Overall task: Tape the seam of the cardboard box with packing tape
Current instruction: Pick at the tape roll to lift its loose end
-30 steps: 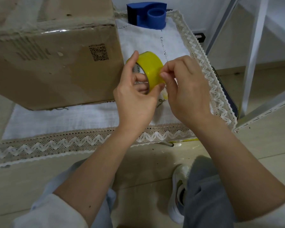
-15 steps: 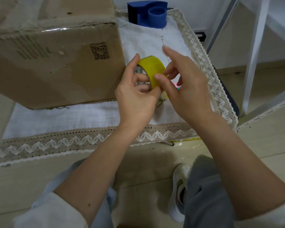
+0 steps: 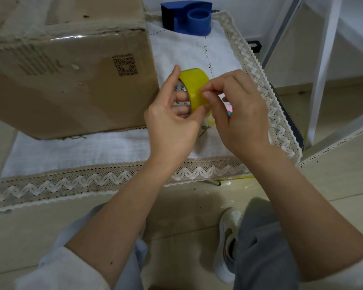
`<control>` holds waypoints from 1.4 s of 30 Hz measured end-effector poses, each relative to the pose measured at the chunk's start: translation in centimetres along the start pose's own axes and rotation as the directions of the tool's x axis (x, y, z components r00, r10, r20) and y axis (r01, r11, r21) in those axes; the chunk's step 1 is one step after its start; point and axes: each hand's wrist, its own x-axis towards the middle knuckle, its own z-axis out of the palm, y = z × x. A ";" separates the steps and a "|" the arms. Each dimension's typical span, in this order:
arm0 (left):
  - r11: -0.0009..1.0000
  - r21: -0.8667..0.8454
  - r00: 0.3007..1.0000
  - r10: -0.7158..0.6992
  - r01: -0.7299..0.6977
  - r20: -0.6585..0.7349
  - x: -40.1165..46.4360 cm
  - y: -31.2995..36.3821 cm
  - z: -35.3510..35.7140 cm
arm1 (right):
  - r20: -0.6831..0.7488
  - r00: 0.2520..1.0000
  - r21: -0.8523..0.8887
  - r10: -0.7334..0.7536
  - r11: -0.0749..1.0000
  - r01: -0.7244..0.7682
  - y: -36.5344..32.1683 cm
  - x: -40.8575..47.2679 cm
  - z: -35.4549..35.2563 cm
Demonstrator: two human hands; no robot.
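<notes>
A roll of yellow tape (image 3: 194, 85) is held up in the middle of the scene, above a white cloth (image 3: 76, 151) edged with lace. The roll is gripped by the left hand (image 3: 172, 124): the forefinger is laid along the far left rim, other fingers are hooked through the core, and the thumb is pressed against the near edge, so the hand is closed around the roll. The right hand (image 3: 239, 120) is brought against the right side of the roll, with thumb and forefinger pinched narrowly together on the outer yellow surface; whether a loose end of tape is caught between them cannot be told. The remaining right fingers are curled in.

The cardboard box (image 3: 67, 80) is set on the cloth to the left of the hands, just beside the roll but apart from it. A printed square code is seen on its near face, and a strip of clear tape is seen along its upper near edge. Its top is closed, and nothing of its contents is shown.

At the far end of the cloth a blue tape dispenser (image 3: 189, 17) is placed, well apart from both hands.
</notes>
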 end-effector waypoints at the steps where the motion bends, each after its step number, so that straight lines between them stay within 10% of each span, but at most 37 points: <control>1: 1.000 0.002 1.000 0.011 -0.011 -0.003 0.0 -0.1 -0.1 | 0.005 1.000 0.016 0.018 1.000 -0.018 -0.1 0.0 -0.1; 24: 0.999 0.008 0.998 0.035 -0.036 0.058 -0.1 -1.0 -0.1 | 0.164 0.986 0.018 -0.033 0.999 0.031 0.2 0.4 -0.5; 42: 0.994 0.070 0.995 0.077 -0.081 0.061 -0.1 -0.1 -0.3 | -0.070 0.994 0.001 -0.087 0.996 0.087 0.5 0.0 -0.3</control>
